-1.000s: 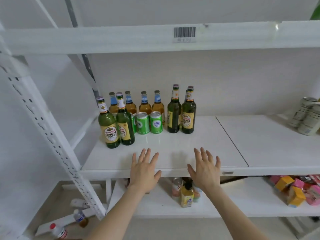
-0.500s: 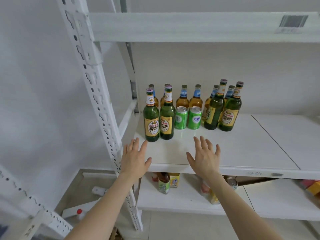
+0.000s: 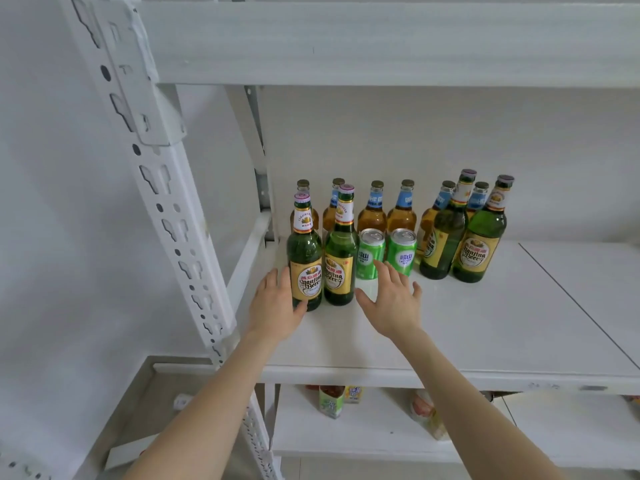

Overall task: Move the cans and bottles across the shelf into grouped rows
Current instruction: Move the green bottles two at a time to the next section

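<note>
On the white shelf (image 3: 485,334) stand two green beer bottles at front left (image 3: 305,261) (image 3: 341,258), two green cans (image 3: 370,254) (image 3: 401,252) behind them, two more green bottles to the right (image 3: 443,244) (image 3: 483,244), and several amber bottles with blue neck labels (image 3: 372,211) along the back. My left hand (image 3: 275,306) reaches the leftmost green bottle, fingers spread, thumb touching its base. My right hand (image 3: 393,303) hovers with straight fingers just right of the second green bottle, fingertips near the cans.
A perforated white upright (image 3: 166,188) rises at the left, and the upper shelf beam (image 3: 381,43) hangs overhead. The lower shelf (image 3: 363,434) holds cartons and small bottles. The shelf's right half carries nothing in view.
Both hands have moved forward from the shelf's front edge to the two front green bottles. The view has come closer and shifted left.
</note>
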Action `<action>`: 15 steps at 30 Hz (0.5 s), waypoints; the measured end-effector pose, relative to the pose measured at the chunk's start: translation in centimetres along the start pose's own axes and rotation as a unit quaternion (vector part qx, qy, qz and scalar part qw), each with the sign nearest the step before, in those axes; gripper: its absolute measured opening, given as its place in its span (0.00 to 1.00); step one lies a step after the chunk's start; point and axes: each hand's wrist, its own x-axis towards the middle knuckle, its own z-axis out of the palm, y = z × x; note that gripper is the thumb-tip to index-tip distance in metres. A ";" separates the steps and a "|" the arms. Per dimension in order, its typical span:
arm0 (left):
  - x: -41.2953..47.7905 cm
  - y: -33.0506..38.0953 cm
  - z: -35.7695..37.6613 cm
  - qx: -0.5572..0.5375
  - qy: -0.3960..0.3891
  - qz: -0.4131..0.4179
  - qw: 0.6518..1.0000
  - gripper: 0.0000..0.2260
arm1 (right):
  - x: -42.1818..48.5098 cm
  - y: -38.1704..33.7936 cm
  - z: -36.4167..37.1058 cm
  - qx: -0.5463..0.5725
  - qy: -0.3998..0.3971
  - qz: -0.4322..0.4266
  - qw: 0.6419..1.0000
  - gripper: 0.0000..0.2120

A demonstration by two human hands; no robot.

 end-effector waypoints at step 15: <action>4.5 -2.6 5.8 -0.542 -0.071 -0.168 0.820 0.35 | 9.6 -0.7 2.5 0.475 -0.153 -0.043 0.865 0.30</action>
